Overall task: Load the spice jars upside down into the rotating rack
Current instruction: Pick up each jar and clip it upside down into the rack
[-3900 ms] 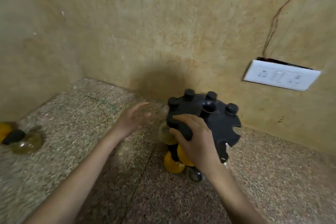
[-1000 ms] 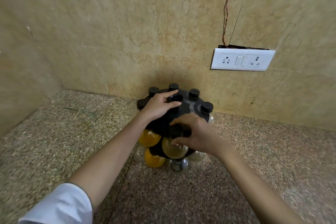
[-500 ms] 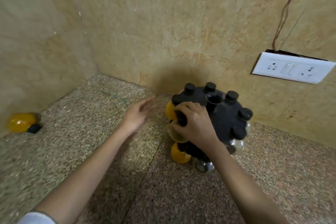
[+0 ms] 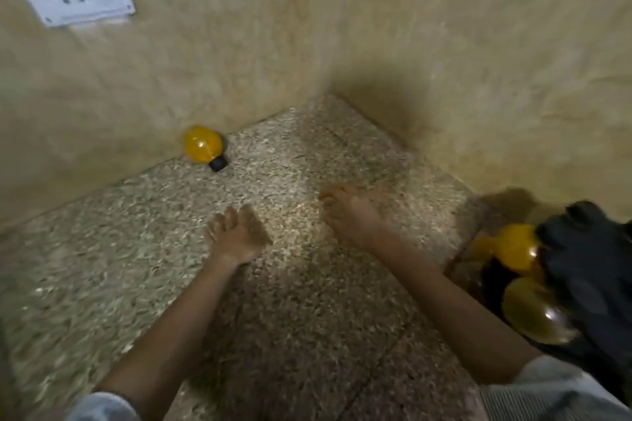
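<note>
Holds the left hand [image 4: 236,232] low over the speckled granite counter [image 4: 102,284], fingers loose and apart, gripping nothing. Has the right hand [image 4: 352,215] just beside it, fingers loosely curved, likewise empty; too blurred for finer detail. Points both toward the round yellow plastic spice jar with a black cap [image 4: 203,144], lying on its side well ahead, touching the foot of the beige stone wall [image 4: 307,44], cap end nearer the hands. Shows the black rotating rack [image 4: 588,267] away at the right edge, well apart from that jar, with loaded yellow jars [image 4: 516,246] at its near side.

Probably the reach for the loose jar. Likely to roll at a glancing touch, being round and smooth, and to run along the wall toward the corner. Could squirt out of a loose pinch on the bulb; safer taken round the neck. On the carry back, could knock the seated jars if swung in fast. May also spin the rack away from the slot if pressed in with nothing steadying it.
</note>
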